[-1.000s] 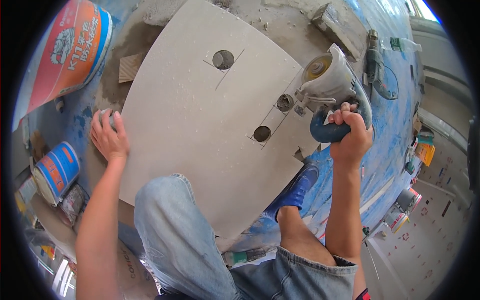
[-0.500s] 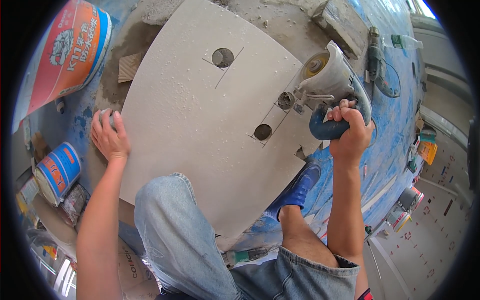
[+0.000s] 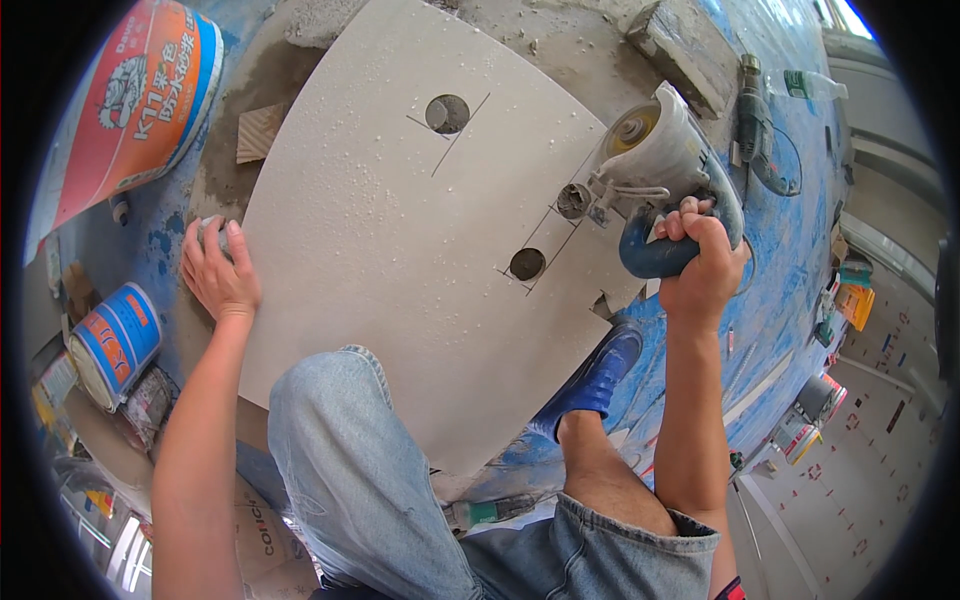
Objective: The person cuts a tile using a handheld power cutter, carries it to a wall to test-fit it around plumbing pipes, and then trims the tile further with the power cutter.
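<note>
A large off-white tile [image 3: 380,280] with pencil lines and three round holes lies before me, white crumbs scattered over it. My right hand [image 3: 705,255] is wrapped round the blue looped handle of a handheld tile cutter [image 3: 665,150]. The cutter rests at the tile's right side, beside the hole nearest that edge; its round blade housing is up and the blade's cutting edge is hidden. Along the tile's left edge rests my left hand [image 3: 220,275], its fingers and thumb curled about a small pale grey piece, mostly covered, that I cannot make out.
An orange bucket [image 3: 150,100] stands at far left, with a blue can [image 3: 118,335] nearer. A wood offcut [image 3: 258,135] lies beyond the tile. Far right are a concrete block [image 3: 680,55], a power drill [image 3: 752,120] and a plastic bottle [image 3: 805,85]. My blue shoe [image 3: 600,375] borders the tile.
</note>
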The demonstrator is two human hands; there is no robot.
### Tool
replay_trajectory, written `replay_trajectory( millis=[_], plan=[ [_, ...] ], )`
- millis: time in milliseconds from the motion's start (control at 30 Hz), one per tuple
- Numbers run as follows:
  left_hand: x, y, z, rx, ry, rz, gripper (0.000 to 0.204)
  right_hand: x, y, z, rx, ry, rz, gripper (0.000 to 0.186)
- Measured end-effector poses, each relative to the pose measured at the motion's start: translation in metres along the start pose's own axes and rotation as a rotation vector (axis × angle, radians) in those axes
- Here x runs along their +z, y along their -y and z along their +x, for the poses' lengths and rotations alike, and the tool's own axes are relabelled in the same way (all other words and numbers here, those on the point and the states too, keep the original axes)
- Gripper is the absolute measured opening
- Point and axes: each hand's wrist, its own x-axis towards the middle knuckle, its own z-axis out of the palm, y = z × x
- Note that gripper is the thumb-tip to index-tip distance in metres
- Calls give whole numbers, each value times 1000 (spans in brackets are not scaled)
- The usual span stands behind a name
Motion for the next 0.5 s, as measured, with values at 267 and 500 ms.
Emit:
replay_trajectory(
  millis=[267, 500],
  plan=[
    [0, 0, 0, 3, -3, 0, 45, 3, 0, 0, -7, -6, -32, 12],
    [0, 0, 0, 6, -9, -3, 44, 2, 0, 1, 5, -10, -31, 12]
  ],
)
